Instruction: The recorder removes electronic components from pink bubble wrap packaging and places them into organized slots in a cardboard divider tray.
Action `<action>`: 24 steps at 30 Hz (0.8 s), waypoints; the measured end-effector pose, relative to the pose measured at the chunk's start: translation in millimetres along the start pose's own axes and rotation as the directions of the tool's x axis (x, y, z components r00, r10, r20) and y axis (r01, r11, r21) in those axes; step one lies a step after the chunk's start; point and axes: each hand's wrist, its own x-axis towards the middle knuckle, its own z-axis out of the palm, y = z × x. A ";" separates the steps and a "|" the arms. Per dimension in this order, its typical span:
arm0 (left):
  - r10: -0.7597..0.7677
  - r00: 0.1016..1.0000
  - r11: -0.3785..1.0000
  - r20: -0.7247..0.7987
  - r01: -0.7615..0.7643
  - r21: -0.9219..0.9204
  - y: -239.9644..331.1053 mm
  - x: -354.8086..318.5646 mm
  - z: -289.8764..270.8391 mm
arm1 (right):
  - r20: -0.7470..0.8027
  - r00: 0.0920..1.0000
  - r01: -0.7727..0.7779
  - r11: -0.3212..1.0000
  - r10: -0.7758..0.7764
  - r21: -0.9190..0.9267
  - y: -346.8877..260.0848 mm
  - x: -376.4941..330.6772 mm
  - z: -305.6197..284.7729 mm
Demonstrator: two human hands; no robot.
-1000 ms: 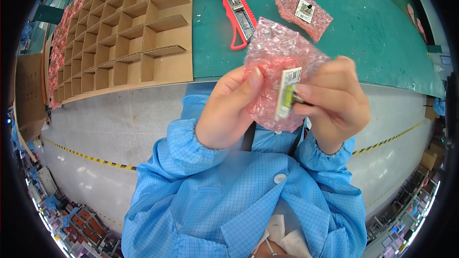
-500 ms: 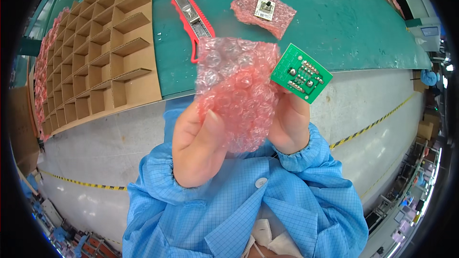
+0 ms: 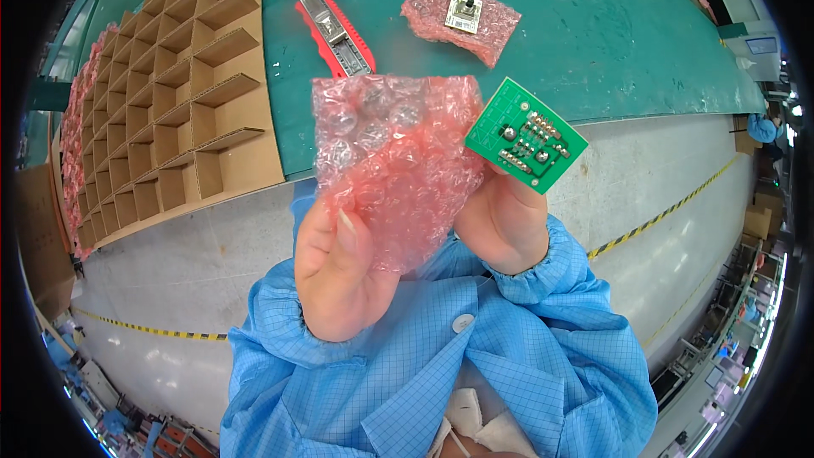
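Both hands closed: left hand pinches bubble-wrap bag (pink), right hand circuit board.

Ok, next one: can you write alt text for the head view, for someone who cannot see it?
A person in a blue coat holds a pink bubble-wrap bag in the left hand and a small green circuit board in the right hand. Behind them, a green mat carries a red utility knife and another wrapped pink bag, beside a cardboard divider tray.
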 end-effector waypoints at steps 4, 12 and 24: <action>0.009 1.000 0.999 -0.021 -0.009 -0.031 -0.5 -1.4 1.1 | -0.010 1.000 -0.003 0.998 0.002 -0.056 -0.5 -0.3 1.7; 0.009 0.999 1.000 -0.035 -0.009 -0.022 -0.3 -1.3 2.8 | 0.042 0.999 0.018 0.999 -0.019 0.031 -0.5 0.5 0.9; -0.094 0.996 0.989 0.011 0.092 0.111 -1.9 27.7 14.2 | 0.770 0.633 0.571 -0.622 -0.080 -0.535 -51.5 21.0 18.3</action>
